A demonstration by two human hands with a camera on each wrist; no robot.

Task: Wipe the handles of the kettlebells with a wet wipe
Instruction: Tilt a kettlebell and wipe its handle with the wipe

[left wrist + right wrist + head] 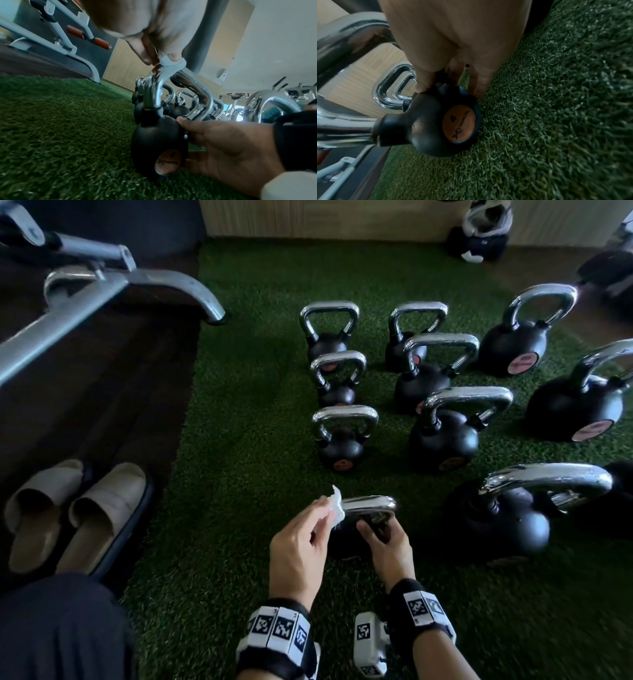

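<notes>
The nearest small black kettlebell stands on the green turf in front of me. Its chrome handle runs left to right. My left hand pinches a crumpled white wet wipe against the left end of that handle. In the left wrist view the wipe sits on the handle's top corner. My right hand grips the kettlebell from the right, thumb near the handle's base and fingers round the black body. The orange disc on the body's front faces me.
Several more chrome-handled kettlebells stand in rows behind, the closest small one just beyond my hands. A big one is close on the right. Beige slippers and a grey gym machine frame are on the dark floor to the left.
</notes>
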